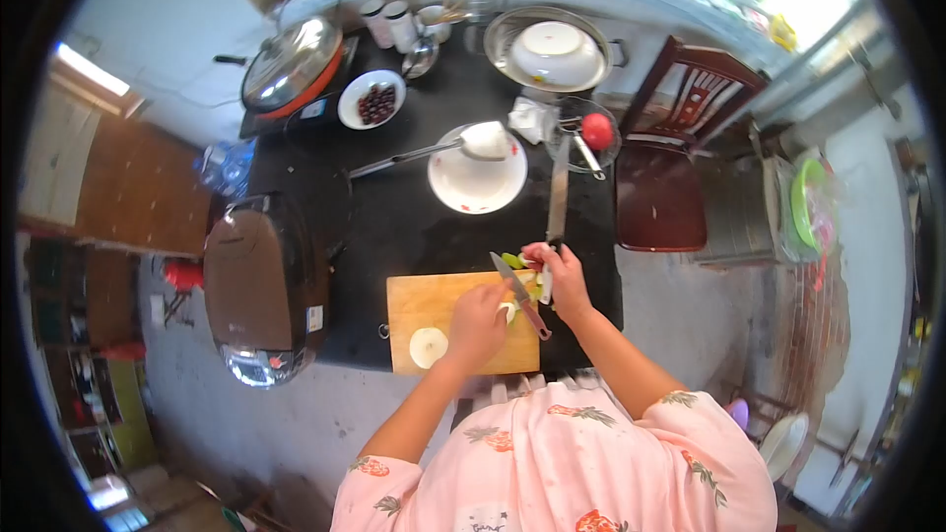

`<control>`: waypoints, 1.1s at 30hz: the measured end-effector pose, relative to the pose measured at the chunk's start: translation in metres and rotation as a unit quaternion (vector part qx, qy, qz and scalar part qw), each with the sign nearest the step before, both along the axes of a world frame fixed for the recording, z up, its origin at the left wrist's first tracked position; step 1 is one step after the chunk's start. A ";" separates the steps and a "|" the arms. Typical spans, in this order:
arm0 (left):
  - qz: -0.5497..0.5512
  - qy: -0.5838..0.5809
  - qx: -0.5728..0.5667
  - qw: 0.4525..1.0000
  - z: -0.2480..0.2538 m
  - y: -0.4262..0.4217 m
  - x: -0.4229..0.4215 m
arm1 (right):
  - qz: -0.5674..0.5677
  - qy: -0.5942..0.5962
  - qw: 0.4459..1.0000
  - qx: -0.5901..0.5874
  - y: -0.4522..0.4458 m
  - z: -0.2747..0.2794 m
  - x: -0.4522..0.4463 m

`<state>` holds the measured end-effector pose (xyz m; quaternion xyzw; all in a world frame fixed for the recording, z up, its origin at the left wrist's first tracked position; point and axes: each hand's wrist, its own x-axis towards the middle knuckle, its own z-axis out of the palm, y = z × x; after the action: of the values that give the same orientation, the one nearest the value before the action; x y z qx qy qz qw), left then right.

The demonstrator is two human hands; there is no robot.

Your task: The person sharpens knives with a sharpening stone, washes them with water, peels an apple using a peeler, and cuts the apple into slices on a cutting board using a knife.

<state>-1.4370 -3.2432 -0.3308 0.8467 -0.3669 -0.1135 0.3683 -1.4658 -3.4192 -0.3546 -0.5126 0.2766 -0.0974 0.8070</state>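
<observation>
My left hand (481, 320) is over the wooden cutting board (463, 291), fingers stretched toward a small knife (514, 286) with a reddish-brown handle. A pale cut piece (508, 312) shows by its thumb. At the board's right edge my right hand (562, 278) is closed around the handle of a long knife (559, 192), whose blade points away from me. Green scraps (512, 261) lie beside its fingers. A round white cut half (429, 347), which looks like onion, sits at the board's lower left.
Behind the board stands a white bowl (463, 192) with a cleaver-like utensil across it. A bowl of dark red fruit (360, 118), a red-lidded pan (315, 99), a basin (503, 64) and a glass bowl with a red fruit (597, 131) stand farther back. A rice cooker (261, 286) is left, a chair (660, 197) right.
</observation>
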 end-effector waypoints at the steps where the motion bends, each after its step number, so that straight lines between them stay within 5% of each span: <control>1: -0.028 -0.015 -0.017 0.999 0.002 -0.007 -0.003 | -0.006 -0.008 1.000 0.027 0.000 0.004 0.003; 5: -0.087 -0.085 -0.059 0.991 -0.005 -0.031 -0.016 | -0.017 -0.025 0.987 0.157 0.001 0.032 0.011; 13: -0.069 -0.046 0.002 0.997 -0.038 -0.043 -0.007 | 0.053 -0.007 0.996 0.070 -0.020 0.055 -0.015; 15: -0.062 -0.047 0.006 0.997 -0.035 -0.047 -0.003 | 0.065 -0.004 0.996 0.064 -0.018 0.017 -0.020; 17: -0.088 -0.147 -0.011 0.985 -0.036 -0.048 0.002 | 0.044 -0.022 0.999 0.009 -0.017 0.011 -0.031; 21: -0.039 -0.033 0.052 0.997 -0.052 -0.055 0.006 | 0.084 0.011 0.996 0.034 -0.028 0.019 -0.052; 24: -0.067 -0.080 0.056 0.993 -0.051 -0.056 0.005 | 0.064 -0.024 0.987 -0.145 -0.034 0.008 -0.057; 33: -0.043 -0.004 0.030 0.999 -0.058 -0.072 -0.010 | 0.078 0.055 0.936 -0.339 -0.059 0.005 -0.070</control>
<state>-1.4474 -3.3153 -0.3885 0.8411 -0.4012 -0.1367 0.3361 -1.5362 -3.4782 -0.3498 -0.7800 0.2305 -0.0940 0.5742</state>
